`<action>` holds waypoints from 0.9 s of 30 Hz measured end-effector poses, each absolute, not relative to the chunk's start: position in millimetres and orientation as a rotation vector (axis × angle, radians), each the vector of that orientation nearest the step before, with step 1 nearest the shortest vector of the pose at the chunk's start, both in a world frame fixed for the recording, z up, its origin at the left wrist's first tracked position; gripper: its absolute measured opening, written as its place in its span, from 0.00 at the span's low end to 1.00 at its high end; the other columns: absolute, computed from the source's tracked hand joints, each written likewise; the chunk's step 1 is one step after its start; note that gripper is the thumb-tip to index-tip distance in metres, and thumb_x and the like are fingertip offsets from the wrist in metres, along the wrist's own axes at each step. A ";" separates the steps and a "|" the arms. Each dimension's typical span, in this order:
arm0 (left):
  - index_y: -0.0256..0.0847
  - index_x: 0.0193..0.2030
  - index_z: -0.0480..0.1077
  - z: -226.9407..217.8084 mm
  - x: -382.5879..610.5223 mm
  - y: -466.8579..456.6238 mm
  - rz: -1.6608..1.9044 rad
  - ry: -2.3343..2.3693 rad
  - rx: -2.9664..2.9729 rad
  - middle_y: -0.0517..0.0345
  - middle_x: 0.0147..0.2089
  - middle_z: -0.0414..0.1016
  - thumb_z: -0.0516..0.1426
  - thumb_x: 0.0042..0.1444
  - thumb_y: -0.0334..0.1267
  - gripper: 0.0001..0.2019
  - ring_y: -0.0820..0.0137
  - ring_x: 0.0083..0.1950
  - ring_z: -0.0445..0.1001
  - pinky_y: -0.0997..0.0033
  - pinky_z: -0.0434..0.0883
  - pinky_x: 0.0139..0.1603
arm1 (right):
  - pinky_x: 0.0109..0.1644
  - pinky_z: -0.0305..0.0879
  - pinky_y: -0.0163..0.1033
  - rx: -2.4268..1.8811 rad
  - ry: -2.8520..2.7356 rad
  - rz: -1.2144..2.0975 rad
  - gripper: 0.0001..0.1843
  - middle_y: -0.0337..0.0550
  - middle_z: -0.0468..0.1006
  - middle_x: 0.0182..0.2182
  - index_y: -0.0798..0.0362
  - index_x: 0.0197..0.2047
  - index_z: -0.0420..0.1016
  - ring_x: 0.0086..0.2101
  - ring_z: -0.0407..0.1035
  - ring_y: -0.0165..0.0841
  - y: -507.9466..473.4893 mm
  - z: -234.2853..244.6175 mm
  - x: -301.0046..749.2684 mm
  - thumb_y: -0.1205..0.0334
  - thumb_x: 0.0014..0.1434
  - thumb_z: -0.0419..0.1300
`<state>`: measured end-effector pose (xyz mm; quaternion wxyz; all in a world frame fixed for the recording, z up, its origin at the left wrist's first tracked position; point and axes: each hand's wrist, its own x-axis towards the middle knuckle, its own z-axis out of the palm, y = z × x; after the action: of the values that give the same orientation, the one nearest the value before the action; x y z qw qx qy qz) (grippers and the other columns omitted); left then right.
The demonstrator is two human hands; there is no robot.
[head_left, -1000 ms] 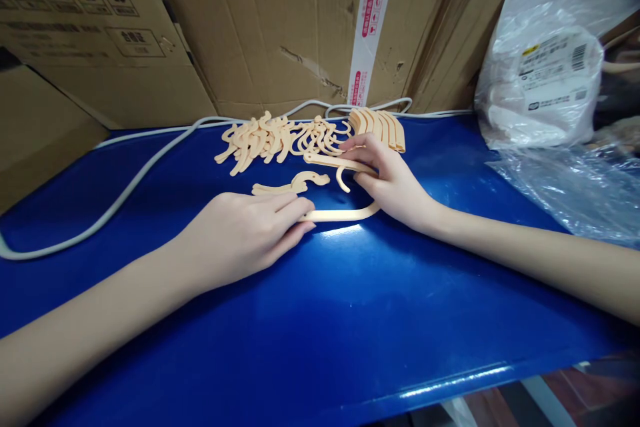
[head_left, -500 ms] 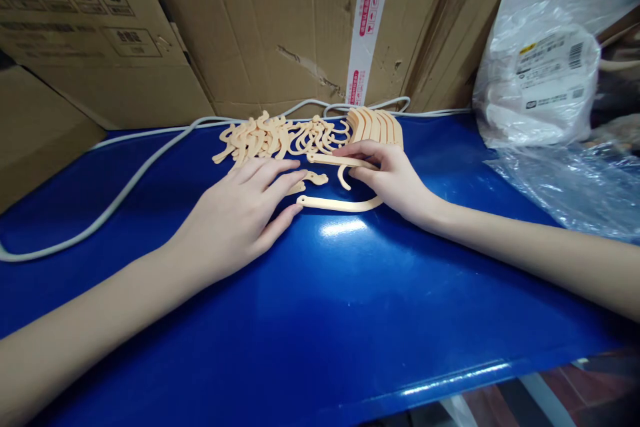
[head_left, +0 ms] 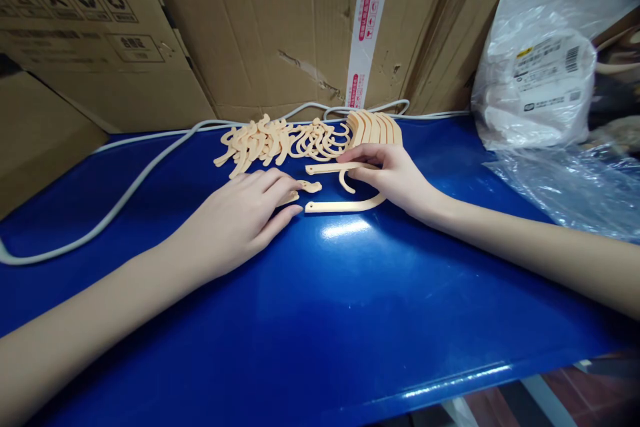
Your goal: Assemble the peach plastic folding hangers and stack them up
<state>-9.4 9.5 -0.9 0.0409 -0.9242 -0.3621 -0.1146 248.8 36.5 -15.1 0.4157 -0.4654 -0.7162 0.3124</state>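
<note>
My right hand (head_left: 395,177) pinches a peach plastic U-shaped hanger part (head_left: 345,205) that lies on the blue table (head_left: 320,300). My left hand (head_left: 240,217) rests flat over a small peach hook piece (head_left: 303,188), fingertips on it, fingers stretched out. Behind both hands lies a loose pile of small peach hooks (head_left: 280,139). A neat stack of curved peach parts (head_left: 375,128) stands just beyond my right hand.
Cardboard boxes (head_left: 280,27) wall off the back and left. A grey cable (head_left: 135,177) runs along the table's rear and left. Plastic bags (head_left: 545,73) with white goods sit at the right. The table's front edge drops off at the lower right.
My left hand let go of the U-shaped part's left end and moved up onto the small hook piece, drawing it slightly nearer. My right hand kept its hold.
</note>
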 end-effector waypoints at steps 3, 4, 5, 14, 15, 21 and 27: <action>0.37 0.50 0.72 1.9 -10.5 8.9 -0.307 -1.089 -2.698 0.45 0.47 0.78 0.44 0.71 0.45 0.20 0.54 0.45 0.76 0.55 0.71 0.46 | 0.51 0.71 0.45 -1.144 -1.904 0.673 0.14 0.46 0.84 0.41 0.58 0.42 0.81 0.42 0.77 0.37 36.5 -14.8 251.3 0.76 0.53 0.59; 0.37 0.48 0.73 2.5 -10.8 8.7 -0.292 -1.086 -2.667 0.45 0.46 0.78 0.43 0.71 0.44 0.20 0.54 0.44 0.76 0.55 0.70 0.45 | 0.51 0.71 0.44 -1.135 -1.936 0.623 0.15 0.46 0.84 0.41 0.58 0.41 0.81 0.43 0.77 0.37 36.4 -15.2 251.7 0.76 0.53 0.58; 0.37 0.48 0.73 2.8 -11.1 8.7 -0.284 -1.089 -2.644 0.45 0.45 0.78 0.43 0.71 0.44 0.20 0.54 0.44 0.76 0.56 0.70 0.44 | 0.51 0.70 0.44 -1.130 -1.964 0.573 0.15 0.47 0.84 0.41 0.58 0.41 0.81 0.43 0.77 0.38 36.2 -15.6 252.0 0.76 0.53 0.58; 0.37 0.45 0.72 2.6 -11.8 8.2 -0.322 -1.048 -2.607 0.47 0.43 0.79 0.45 0.68 0.39 0.16 0.57 0.41 0.76 0.59 0.69 0.41 | 0.49 0.70 0.41 -1.143 -2.074 0.478 0.16 0.45 0.84 0.41 0.56 0.41 0.81 0.42 0.77 0.36 34.0 -20.8 249.1 0.77 0.54 0.57; 0.37 0.44 0.72 2.9 -11.7 7.8 -0.325 -1.036 -2.600 0.47 0.42 0.79 0.45 0.67 0.39 0.15 0.58 0.40 0.76 0.60 0.69 0.40 | 0.48 0.70 0.41 -1.143 -2.074 0.477 0.16 0.45 0.84 0.41 0.56 0.41 0.81 0.42 0.77 0.36 34.1 -21.1 249.0 0.78 0.53 0.57; 0.37 0.43 0.73 2.9 -11.7 7.2 -0.286 -1.014 -2.559 0.47 0.41 0.78 0.44 0.67 0.37 0.16 0.57 0.39 0.76 0.60 0.68 0.38 | 0.50 0.67 0.43 -1.160 -2.131 0.354 0.14 0.46 0.83 0.41 0.57 0.40 0.80 0.44 0.75 0.39 34.6 -21.0 248.9 0.77 0.54 0.57; 0.37 0.45 0.73 1.4 -11.9 6.8 -0.252 -1.090 -2.535 0.46 0.41 0.78 0.45 0.67 0.40 0.17 0.56 0.38 0.75 0.59 0.68 0.38 | 0.52 0.61 0.47 -1.079 -2.229 0.087 0.10 0.49 0.79 0.45 0.56 0.46 0.78 0.48 0.72 0.41 24.1 -17.7 244.4 0.69 0.63 0.58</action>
<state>-11.9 6.8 1.4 0.1843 -0.8992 -0.3867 -0.0895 244.4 24.1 -17.7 0.3256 -0.4118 -0.8504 0.0331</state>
